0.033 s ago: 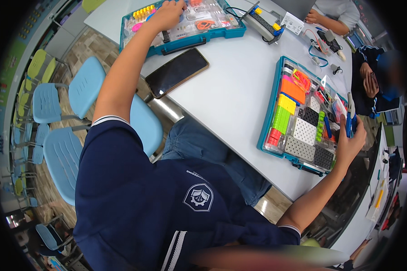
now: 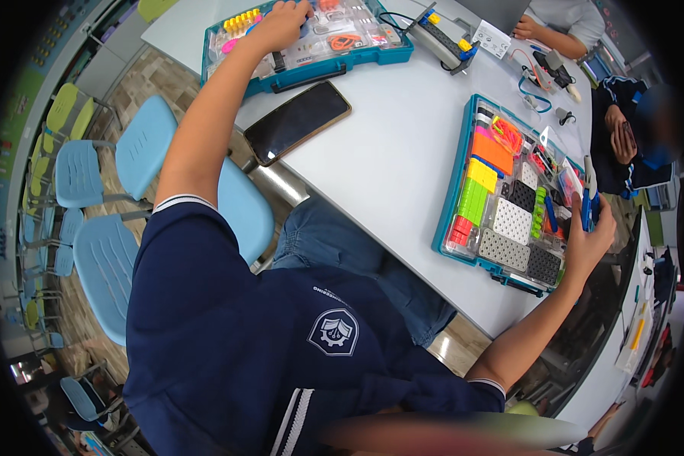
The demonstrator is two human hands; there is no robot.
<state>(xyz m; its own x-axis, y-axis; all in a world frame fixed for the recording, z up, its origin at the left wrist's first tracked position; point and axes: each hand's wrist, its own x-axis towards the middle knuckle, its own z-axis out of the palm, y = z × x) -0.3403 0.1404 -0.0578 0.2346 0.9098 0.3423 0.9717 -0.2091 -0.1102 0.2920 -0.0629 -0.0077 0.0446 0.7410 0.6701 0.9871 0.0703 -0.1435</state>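
Note:
My left hand (image 2: 281, 26) reaches over the far teal-edged case (image 2: 308, 76) of parts, fingers slightly apart on the pieces inside. Beside it are yellow parts (image 2: 243, 20), a pink piece (image 2: 229, 45) and an orange cable coil (image 2: 345, 41). At the right, my right hand (image 2: 591, 237) is closed round a blue-and-grey hand tool (image 2: 588, 205), upright at the edge of a second teal case (image 2: 450, 205). That case holds orange, yellow and green blocks (image 2: 473, 199), white perforated plates (image 2: 512, 220) and dark perforated plates (image 2: 543, 264).
A dark phone (image 2: 298, 123) lies on the white table (image 2: 372, 163) between the cases. Farther back are a grey assembled device (image 2: 442, 42), loose cables (image 2: 536, 95) and another person's hand (image 2: 528, 29). Light-blue chairs (image 2: 102, 266) stand at my left; someone at the right holds a phone (image 2: 625, 135).

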